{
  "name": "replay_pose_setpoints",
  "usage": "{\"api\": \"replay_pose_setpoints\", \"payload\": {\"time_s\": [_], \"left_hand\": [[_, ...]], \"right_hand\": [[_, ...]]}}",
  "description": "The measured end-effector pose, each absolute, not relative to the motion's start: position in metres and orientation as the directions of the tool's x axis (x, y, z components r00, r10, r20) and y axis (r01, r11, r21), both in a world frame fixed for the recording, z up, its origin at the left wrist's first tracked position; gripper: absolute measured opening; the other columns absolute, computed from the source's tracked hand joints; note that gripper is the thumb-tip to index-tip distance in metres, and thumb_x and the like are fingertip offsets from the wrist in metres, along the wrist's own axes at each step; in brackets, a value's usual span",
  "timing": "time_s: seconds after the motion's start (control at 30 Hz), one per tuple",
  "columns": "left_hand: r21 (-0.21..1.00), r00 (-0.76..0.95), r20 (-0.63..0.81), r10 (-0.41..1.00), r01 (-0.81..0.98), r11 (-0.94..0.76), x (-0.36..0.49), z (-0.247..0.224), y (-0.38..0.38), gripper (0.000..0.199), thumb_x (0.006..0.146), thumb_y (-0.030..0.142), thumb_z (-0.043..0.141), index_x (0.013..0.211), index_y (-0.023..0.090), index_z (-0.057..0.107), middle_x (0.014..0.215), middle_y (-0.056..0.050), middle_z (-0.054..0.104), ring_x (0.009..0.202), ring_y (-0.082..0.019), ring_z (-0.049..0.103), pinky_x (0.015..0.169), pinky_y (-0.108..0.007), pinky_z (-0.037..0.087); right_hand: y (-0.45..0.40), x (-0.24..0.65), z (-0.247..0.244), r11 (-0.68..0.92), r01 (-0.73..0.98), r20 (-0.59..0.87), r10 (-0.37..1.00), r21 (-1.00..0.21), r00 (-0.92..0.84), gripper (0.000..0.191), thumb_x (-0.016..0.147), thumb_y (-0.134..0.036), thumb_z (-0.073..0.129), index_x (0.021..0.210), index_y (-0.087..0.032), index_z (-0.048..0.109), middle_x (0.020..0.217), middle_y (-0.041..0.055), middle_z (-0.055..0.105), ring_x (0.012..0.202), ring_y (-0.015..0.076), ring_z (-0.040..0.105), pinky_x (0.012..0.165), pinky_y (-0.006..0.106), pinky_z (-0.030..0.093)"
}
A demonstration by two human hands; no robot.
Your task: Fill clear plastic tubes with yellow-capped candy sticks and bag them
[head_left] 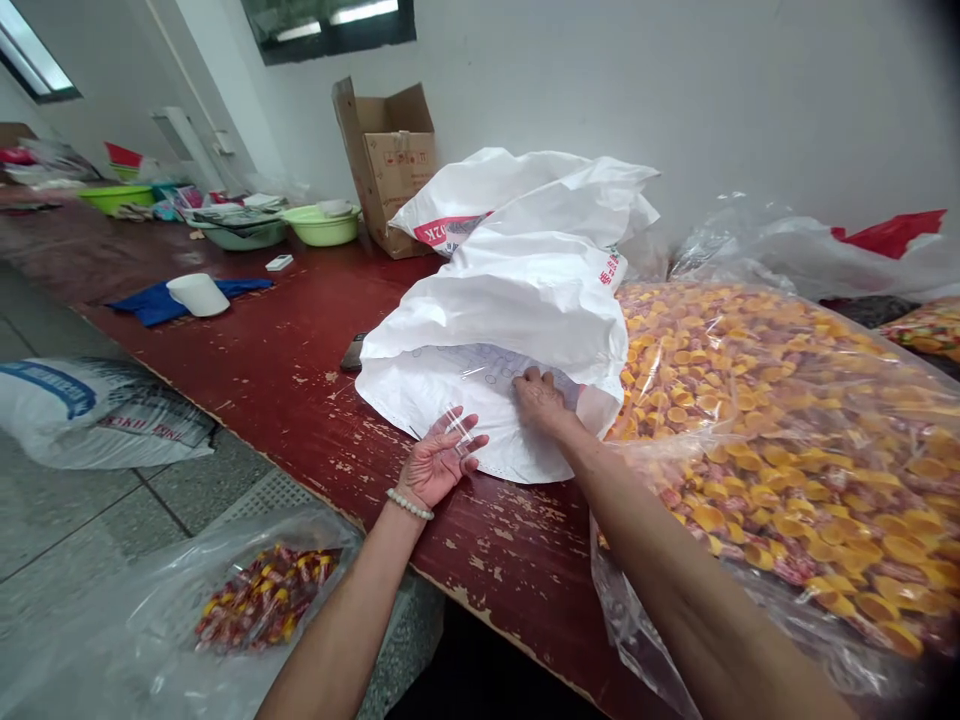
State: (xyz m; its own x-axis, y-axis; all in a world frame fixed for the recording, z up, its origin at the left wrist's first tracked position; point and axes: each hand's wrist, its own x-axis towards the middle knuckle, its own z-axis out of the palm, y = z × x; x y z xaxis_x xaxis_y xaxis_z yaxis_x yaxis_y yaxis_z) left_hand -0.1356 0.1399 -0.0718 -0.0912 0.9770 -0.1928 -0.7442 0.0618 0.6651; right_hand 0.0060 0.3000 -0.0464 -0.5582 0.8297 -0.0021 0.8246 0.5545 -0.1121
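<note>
Slim clear tubes [457, 422] lie across the left grip [437, 462], its fingers loosely curled round them; they look light, slick and crushable, best pinched mid-length. Beside it, the right grip [540, 402] dips into a soft white sack [517, 300], its contents and hold indiscernible.

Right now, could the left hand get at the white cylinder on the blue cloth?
Probably: the red tabletop between left hand and white cylinder shows no obstacle, though it looks a stretch, and the fingers hold clear tubes.
</note>
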Motion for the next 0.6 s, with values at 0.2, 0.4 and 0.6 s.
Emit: {"api": "replay_pose_setpoints", "payload": {"time_s": [0.2,0.4,0.6], "left_hand": [[0.646,-0.083,-0.221,0.972,-0.759,0.083,-0.135,-0.074,0.142,0.041,0.071,0.012,0.066,0.110,0.022,0.059,0.093,-0.003,0.065,0.087,-0.020,0.066,0.062,-0.026,0.052],[0.645,-0.050,-0.205,0.977,-0.758,0.097,-0.132,-0.074,0.144,0.026,0.073,0.014,0.065,0.098,0.017,0.063,0.105,-0.007,0.065,0.086,-0.021,0.066,0.062,-0.028,0.052],[0.615,0.023,-0.192,0.981,-0.776,0.139,-0.126,-0.076,0.138,0.024,0.076,0.018,0.063,0.100,0.017,0.063,0.091,-0.005,0.067,0.078,-0.017,0.065,0.060,-0.028,0.055]], "right_hand": [[0.300,0.009,-0.042,0.580,0.793,0.001,0.808,-0.186,-0.590,0.036,0.076,-0.010,0.049,0.109,-0.018,0.057,0.110,0.0103,0.053,0.095,0.0218,0.054,0.076,0.031,0.046],[0.250,0.012,-0.039,0.734,0.609,0.197,0.673,-0.301,-0.713,0.039,0.081,-0.006,0.039,0.115,-0.021,0.050,0.123,0.0072,0.045,0.104,0.0160,0.051,0.081,0.024,0.044],[0.203,0.022,-0.031,0.871,0.337,0.274,0.443,-0.356,-0.854,0.044,0.074,-0.004,0.042,0.115,-0.021,0.049,0.113,0.0074,0.044,0.094,0.0169,0.051,0.079,0.028,0.044]]}}
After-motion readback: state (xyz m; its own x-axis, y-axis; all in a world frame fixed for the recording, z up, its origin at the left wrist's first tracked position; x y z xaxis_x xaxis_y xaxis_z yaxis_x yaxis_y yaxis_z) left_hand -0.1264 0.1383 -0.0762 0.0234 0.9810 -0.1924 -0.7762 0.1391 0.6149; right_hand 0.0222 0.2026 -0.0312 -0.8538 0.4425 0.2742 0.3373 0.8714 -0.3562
